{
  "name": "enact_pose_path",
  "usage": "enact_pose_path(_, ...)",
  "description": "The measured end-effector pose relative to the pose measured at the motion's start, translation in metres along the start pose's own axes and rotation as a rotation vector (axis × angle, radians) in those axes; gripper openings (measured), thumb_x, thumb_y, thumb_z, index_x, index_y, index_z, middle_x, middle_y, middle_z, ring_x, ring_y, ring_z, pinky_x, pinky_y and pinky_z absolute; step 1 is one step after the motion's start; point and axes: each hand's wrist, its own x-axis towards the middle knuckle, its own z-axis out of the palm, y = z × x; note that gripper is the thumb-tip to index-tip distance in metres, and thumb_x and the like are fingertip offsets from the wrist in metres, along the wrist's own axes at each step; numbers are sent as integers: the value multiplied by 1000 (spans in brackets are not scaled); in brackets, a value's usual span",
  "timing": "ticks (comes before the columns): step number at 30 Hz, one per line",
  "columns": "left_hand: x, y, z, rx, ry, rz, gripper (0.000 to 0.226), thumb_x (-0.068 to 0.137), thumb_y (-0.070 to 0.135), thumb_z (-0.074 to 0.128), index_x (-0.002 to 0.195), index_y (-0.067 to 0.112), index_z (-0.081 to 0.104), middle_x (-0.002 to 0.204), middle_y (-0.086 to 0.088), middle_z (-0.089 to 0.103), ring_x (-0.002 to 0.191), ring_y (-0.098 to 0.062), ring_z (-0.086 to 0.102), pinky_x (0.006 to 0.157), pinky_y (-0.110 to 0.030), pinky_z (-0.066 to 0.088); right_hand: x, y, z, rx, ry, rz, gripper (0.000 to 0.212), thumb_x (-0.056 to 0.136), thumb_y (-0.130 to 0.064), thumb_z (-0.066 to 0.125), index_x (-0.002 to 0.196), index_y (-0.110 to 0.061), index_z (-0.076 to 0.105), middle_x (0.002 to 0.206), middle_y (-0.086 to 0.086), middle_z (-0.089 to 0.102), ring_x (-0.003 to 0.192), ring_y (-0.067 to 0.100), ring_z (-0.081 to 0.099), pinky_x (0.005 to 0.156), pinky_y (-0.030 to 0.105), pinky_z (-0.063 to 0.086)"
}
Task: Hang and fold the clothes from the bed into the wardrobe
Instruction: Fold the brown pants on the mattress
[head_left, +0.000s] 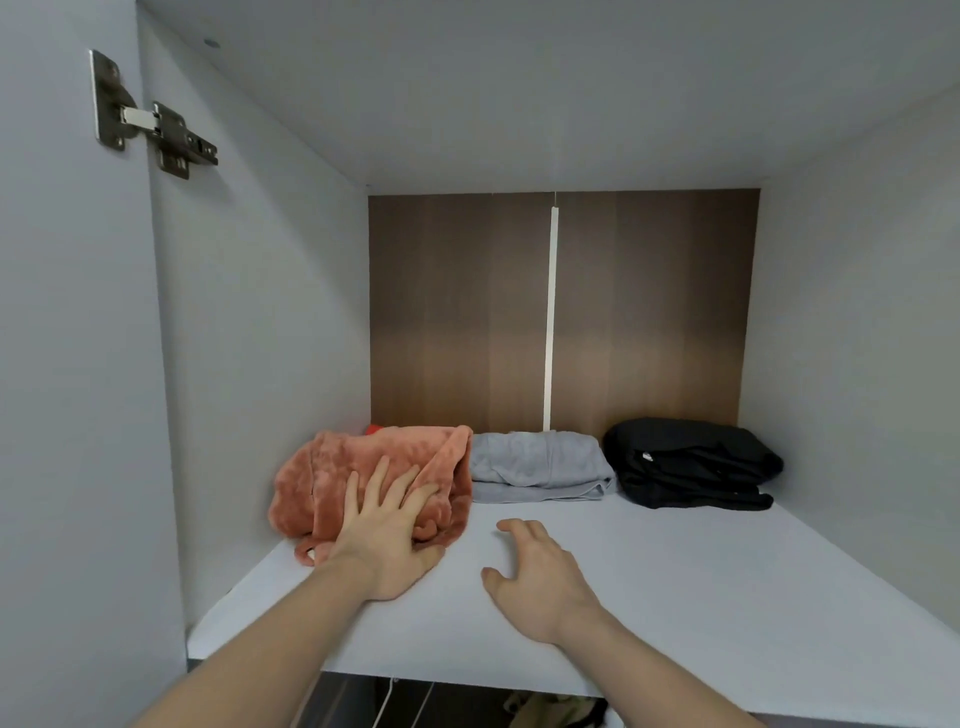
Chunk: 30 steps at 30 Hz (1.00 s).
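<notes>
Orange fleece under left hand; grey, black folds beside.

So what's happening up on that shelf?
A person is putting folded clothes on a wardrobe shelf. Their left hand presses flat on a fuzzy orange garment at the left. The right hand hovers open beside it. A grey garment and a black one lie folded further back.

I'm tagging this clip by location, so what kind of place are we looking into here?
Most likely the inside of a wardrobe: a white shelf holding folded clothes, a door hinge on the left wall, and the left hand pressing a fuzzy orange garment into place.
</notes>
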Motion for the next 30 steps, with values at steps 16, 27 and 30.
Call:
enact_pose_path(16, -56, 23, -5, -78, -90, -136, 92, 102, 64, 33, 152, 30, -35, 162, 11, -39, 149, -24, -39, 126, -49, -16, -13, -6, -9, 1, -7, -119, 52, 100, -18, 39, 150, -32, 40, 150, -7, 39, 131, 29, 48, 115, 36, 35)
enact_pose_path(27, -159, 38, -42, -232, -158, -352, 60, 105, 63, 29, 161, 42, 26, 171, 16, 14, 160, -14, 6, 129, -35, -2, -22, -4, -11, 140, -108, -347, 53, 99, -35, 51, 150, -36, 37, 152, -12, 36, 138, 17, 44, 115, 35, 37)
enact_pose_path(30, -204, 42, -64, -173, -153, -373, 59, 105, 59, 36, 161, 42, 26, 170, 17, 17, 159, -12, 10, 129, -33, 1, -42, -11, -11, 154, -187, -436, 54, 96, -44, 54, 147, -43, 37, 153, -19, 33, 137, 13, 45, 112, 32, 39)
